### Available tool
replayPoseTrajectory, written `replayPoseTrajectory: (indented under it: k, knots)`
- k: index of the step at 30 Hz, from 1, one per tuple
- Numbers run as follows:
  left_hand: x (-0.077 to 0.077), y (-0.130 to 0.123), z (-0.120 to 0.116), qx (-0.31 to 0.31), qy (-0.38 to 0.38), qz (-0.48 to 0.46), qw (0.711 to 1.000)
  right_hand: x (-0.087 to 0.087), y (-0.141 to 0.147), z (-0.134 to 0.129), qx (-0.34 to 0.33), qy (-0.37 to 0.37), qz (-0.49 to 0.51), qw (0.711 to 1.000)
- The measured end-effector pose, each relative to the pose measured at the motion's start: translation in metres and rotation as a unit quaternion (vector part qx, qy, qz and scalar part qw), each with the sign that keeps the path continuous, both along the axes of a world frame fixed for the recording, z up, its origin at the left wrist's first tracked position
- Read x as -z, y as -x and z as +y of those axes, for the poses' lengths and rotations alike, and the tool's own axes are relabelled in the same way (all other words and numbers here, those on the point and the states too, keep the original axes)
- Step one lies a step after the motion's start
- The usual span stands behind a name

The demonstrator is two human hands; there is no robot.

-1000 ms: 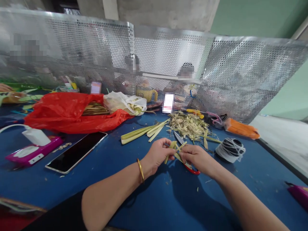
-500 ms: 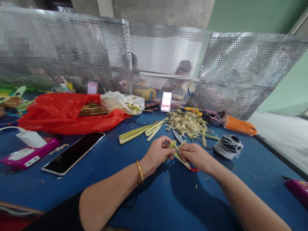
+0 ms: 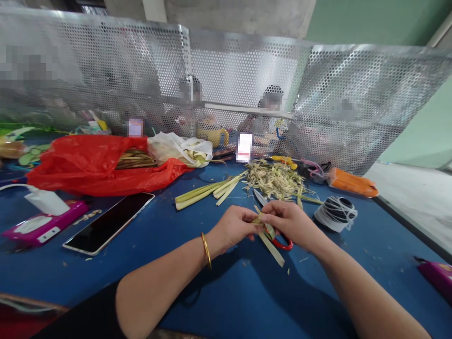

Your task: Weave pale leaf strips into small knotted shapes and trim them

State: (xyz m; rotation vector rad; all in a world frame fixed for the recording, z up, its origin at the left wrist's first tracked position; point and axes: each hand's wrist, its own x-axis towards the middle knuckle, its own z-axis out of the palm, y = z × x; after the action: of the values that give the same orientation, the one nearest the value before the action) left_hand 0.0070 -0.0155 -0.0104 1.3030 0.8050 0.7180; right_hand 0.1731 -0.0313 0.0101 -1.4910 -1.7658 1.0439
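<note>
My left hand [image 3: 240, 224] and my right hand [image 3: 282, 219] meet over the blue table, both pinching a pale green leaf strip [image 3: 271, 249]. One flat end of it slants down toward me; the folded part between my fingers is mostly hidden. Under my right hand lie scissors, their red handle [image 3: 286, 245] and grey blade [image 3: 259, 197] showing on either side of it. Beyond my hands is a heap of leaf scraps [image 3: 278, 179]. Several longer leaf strips [image 3: 203, 192] lie to the left of that heap.
A thread spool [image 3: 335, 214] and an orange packet [image 3: 353, 182] stand on the right. Leftward lie a phone [image 3: 111, 226], a purple power strip [image 3: 45, 226] and a red plastic bag [image 3: 88, 165]. A perforated metal screen [image 3: 240, 70] runs across the back, with people behind it.
My right hand has shifted up and turned inward against my left fingers. The leaf strip has been turned, and its free end now hangs toward me. More of the red scissor handle shows.
</note>
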Motion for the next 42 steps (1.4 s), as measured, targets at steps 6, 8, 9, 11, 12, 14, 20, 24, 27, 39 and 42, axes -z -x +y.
replayPoseTrajectory:
  k: [6,8,9,11,12,14,20,24,27,39,42]
  knots:
    - [0.001,0.002,-0.004,0.083,-0.012,0.024,0.996,0.002,0.001,0.001,0.031,0.042,0.053,0.997]
    - [0.001,0.002,-0.005,0.107,-0.007,0.016,0.994,0.003,0.001,0.001,0.06,0.064,0.136,0.987]
    - [0.0,0.002,-0.005,0.119,-0.005,0.01,0.993,0.003,0.001,0.001,0.08,0.068,0.181,0.978]
    - [-0.001,0.002,-0.006,0.145,-0.003,0.005,0.989,0.005,0.003,0.002,0.125,0.064,0.257,0.956]
    - [-0.002,0.002,-0.007,0.156,-0.002,0.008,0.988,0.005,0.004,0.003,0.144,0.06,0.28,0.947]
    - [-0.005,0.003,-0.008,0.17,0.007,0.016,0.985,0.005,0.005,0.004,0.174,0.059,0.3,0.936]
    - [-0.009,0.003,-0.006,0.139,0.071,0.021,0.988,0.005,0.009,0.005,0.214,0.047,0.302,0.928]
    - [-0.005,0.001,-0.007,0.103,0.025,0.047,0.993,0.009,0.012,0.004,0.219,0.024,0.332,0.917]
    - [-0.004,0.0,-0.009,0.104,-0.002,0.067,0.992,0.013,0.014,0.005,0.206,-0.015,0.36,0.91]
    - [-0.007,0.006,0.007,-0.037,0.088,0.023,0.995,0.004,-0.006,0.008,-0.078,-0.28,-0.251,0.924]
    - [-0.006,0.005,0.007,-0.026,0.102,0.034,0.994,0.008,-0.007,0.011,-0.075,-0.271,-0.274,0.92]
